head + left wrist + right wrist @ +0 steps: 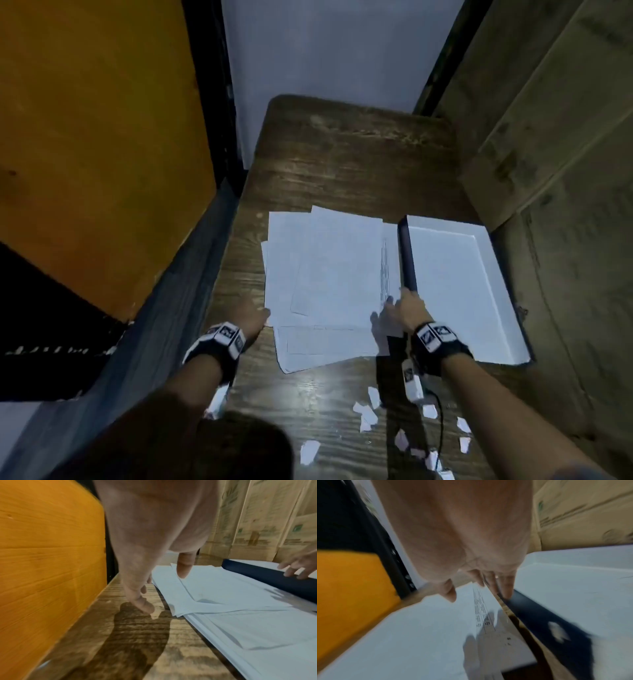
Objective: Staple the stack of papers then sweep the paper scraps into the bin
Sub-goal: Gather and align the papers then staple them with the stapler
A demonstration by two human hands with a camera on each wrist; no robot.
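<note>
Paper scraps (368, 414) near edge, loose sheets (325, 274) mid-table, bin (459, 284) right; left hand (255, 322) and right hand (407, 310) slack-fingered, holding nothing; stapling pending, squaring sheets next; no stapler visible.

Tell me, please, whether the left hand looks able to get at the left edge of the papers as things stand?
Probably yes. The left hand hovers right beside the papers, over bare table, and nothing lies between them.

R hand (462, 534) | fingers (506, 586) over dark box edge (539, 612) | papers (419, 635) beside
</note>
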